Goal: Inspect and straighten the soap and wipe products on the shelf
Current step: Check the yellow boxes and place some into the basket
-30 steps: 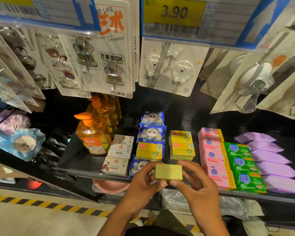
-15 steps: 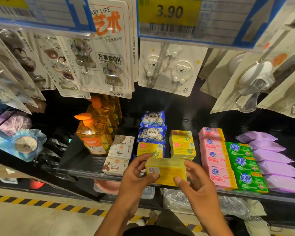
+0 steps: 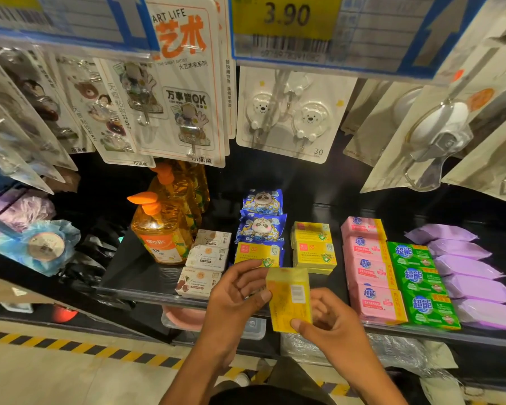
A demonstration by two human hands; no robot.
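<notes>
Lower centre of frame: a person holds a yellow soap box (image 3: 289,299) on end, in front of the shelf (image 3: 135,276) edge, not on it. Left hand (image 3: 234,293) pinches its left edge w/ thumb; right hand (image 3: 330,325) pinches the bottom right corner. Best approach, probably: check each face, then lay it flat, label up, square w/ the yellow stack (image 3: 314,249) behind. Box: small bright carton, barcode & fine print facing camera.

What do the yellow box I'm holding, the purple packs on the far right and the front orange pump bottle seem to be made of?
Yellow box: likely thin printed cardboard, crisp folded edges. Purple packs: soft plastic film, slight sheen, pillowy with pinched ends. Pump bottle: clear glossy plastic, amber liquid showing through, opaque orange pump.
</notes>
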